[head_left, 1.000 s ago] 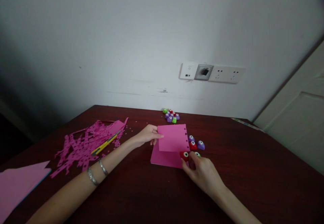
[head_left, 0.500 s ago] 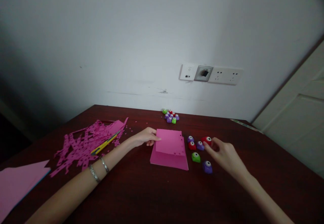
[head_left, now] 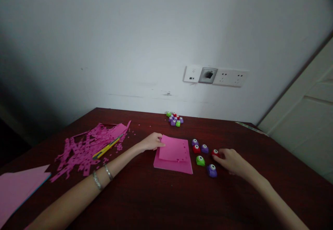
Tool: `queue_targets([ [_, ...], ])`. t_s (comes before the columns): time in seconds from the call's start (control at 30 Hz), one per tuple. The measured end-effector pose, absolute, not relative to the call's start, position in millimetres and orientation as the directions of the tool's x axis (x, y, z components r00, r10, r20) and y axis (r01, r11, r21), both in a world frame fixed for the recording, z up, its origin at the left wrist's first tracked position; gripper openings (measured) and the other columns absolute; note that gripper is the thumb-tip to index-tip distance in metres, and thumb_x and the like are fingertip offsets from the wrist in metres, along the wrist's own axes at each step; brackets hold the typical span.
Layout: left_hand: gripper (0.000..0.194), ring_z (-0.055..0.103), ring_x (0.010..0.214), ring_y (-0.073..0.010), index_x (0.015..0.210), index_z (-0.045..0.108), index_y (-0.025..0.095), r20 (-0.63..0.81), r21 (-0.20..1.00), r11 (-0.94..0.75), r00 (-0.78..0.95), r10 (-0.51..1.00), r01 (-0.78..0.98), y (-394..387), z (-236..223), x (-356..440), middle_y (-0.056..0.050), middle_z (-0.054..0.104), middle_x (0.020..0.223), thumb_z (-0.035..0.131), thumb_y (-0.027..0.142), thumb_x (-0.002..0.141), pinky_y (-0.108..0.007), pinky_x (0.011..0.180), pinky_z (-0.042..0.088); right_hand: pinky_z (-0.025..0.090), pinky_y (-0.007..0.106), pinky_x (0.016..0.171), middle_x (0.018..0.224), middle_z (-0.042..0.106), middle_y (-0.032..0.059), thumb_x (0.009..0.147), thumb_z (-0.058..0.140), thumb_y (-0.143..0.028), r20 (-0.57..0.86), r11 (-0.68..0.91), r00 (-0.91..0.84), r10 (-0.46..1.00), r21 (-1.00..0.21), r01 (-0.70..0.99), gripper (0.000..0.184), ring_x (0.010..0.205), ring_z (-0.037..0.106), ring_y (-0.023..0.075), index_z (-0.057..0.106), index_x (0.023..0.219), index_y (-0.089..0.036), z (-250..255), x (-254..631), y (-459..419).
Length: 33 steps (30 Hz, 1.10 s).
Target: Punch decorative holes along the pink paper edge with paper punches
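Red punch, button upward, against right fingers

No text, label, brand or number can be read; the small mark on the white square plastic wall plate is too tiny.

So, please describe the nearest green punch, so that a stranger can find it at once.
On the dark table, find the pink sheets at the left hand. The green punch, with an eye-like top, sits just right of them. It is the only green one among its red and purple neighbours; other green ones stand farther back, near the wall.
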<state>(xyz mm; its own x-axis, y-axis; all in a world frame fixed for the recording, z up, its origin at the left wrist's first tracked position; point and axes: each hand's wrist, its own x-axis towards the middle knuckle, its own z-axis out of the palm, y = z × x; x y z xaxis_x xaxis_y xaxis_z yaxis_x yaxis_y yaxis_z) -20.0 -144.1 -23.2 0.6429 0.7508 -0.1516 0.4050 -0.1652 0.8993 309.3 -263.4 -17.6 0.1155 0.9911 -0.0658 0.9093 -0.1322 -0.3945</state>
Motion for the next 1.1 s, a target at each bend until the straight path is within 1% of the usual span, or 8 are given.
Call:
queue_targets([
  [0.2,0.015,0.048,0.051,-0.0108,0.071,0.054,0.014,0.026,0.795,-0.398,0.629,0.777,0.458,-148.9,-22.7,-15.7,0.004,0.051,0.053,0.061,0.027,0.067,-0.02,0.047,0.029,0.033,0.022,0.041,0.056,0.061,0.0067,0.077,0.049,-0.041,-0.069,-0.142,0.125,0.99,-0.373,0.917,0.031,0.044,0.056,0.0152,0.05,0.057,-0.018,-20.3,309.0,-263.3],
  [0.3,0.016,0.049,0.053,-0.012,0.072,0.053,0.015,0.056,0.699,-0.473,0.618,0.784,0.537,-149.4,-25.4,-15.6,0.003,0.053,0.055,0.06,0.029,0.068,-0.02,0.048,0.029,0.03,0.022,0.037,0.056,0.061,0.0059,0.079,0.045,-0.043,-0.137,-0.188,0.145,0.98,-0.389,0.902,0.031,0.038,0.054,0.0139,0.05,0.062,-0.018,-19.2,308.6,-264.9],
  [0.53,0.024,0.053,0.059,-0.0145,0.08,0.055,0.016,0.062,0.584,-0.513,0.596,0.801,0.629,-146.7,-33.2,-16.9,0.0,0.058,0.067,0.064,0.034,0.067,-0.022,0.05,0.031,0.031,0.024,0.042,0.055,0.059,0.0059,0.078,0.045,-0.05,-0.025,-0.132,0.13,0.991,-0.263,0.956,0.039,0.047,0.056,0.0162,0.049,0.055,-0.019,2.2,308.5,-272.9],
  [0.6,0.034,0.055,0.062,-0.0158,0.092,0.055,0.016,0.055,0.582,-0.498,0.579,0.813,0.643,-147.9,-31.6,-17.1,-0.001,0.059,0.071,0.064,0.036,0.066,-0.022,0.052,0.033,0.031,0.023,0.042,0.056,0.059,0.0056,0.08,0.044,-0.048,-0.032,-0.137,0.133,0.991,-0.291,0.947,0.038,0.046,0.055,0.0152,0.049,0.057,-0.018,11.7,303.0,-277.7],
  [0.7,0.054,0.056,0.068,-0.0183,0.111,0.049,0.016,0.047,0.567,-0.472,0.546,0.836,0.675,-151.5,-26.7,-16.8,-0.003,0.06,0.078,0.066,0.038,0.065,-0.024,0.055,0.034,0.033,0.022,0.041,0.058,0.059,0.004,0.081,0.042,-0.044,-0.127,-0.078,0.024,0.992,-0.44,0.894,0.034,0.045,0.055,0.0136,0.05,0.061,-0.018,20.0,286.3,-288.4],
  [0.8,0.056,0.056,0.073,-0.0201,0.112,0.047,0.014,0.043,0.534,-0.476,0.54,0.84,0.698,-155.8,-21.3,-15.6,-0.005,0.06,0.083,0.066,0.036,0.065,-0.025,0.057,0.035,0.034,0.021,0.04,0.056,0.056,0.0011,0.083,0.041,-0.041,-0.236,-0.037,-0.119,0.964,-0.568,0.822,0.032,0.044,0.054,0.0119,0.048,0.062,-0.018,17.5,263.4,-302.0],
  [0.87,0.05,0.056,0.075,-0.0203,0.109,0.05,0.015,0.039,0.52,-0.484,0.547,0.836,0.704,-158.2,-18.5,-14.7,-0.005,0.06,0.084,0.065,0.033,0.065,-0.025,0.058,0.036,0.033,0.02,0.042,0.056,0.055,0.0005,0.083,0.042,-0.039,-0.255,0.0,-0.167,0.952,-0.547,0.837,0.03,0.046,0.053,0.0113,0.049,0.062,-0.018,11.4,249.5,-310.2],
  [1.1,0.042,0.056,0.074,-0.0192,0.105,0.052,0.017,0.026,0.524,-0.491,0.563,0.826,0.696,-160.6,-18.1,-14.4,-0.004,0.06,0.084,0.062,0.03,0.067,-0.025,0.058,0.036,0.037,0.025,0.057,0.069,0.058,0.003,0.084,0.042,-0.034,-0.121,0.161,-0.228,0.966,-0.406,0.9,0.026,0.061,0.053,0.0144,0.056,0.069,-0.019,-9.6,234.0,-312.9],
])
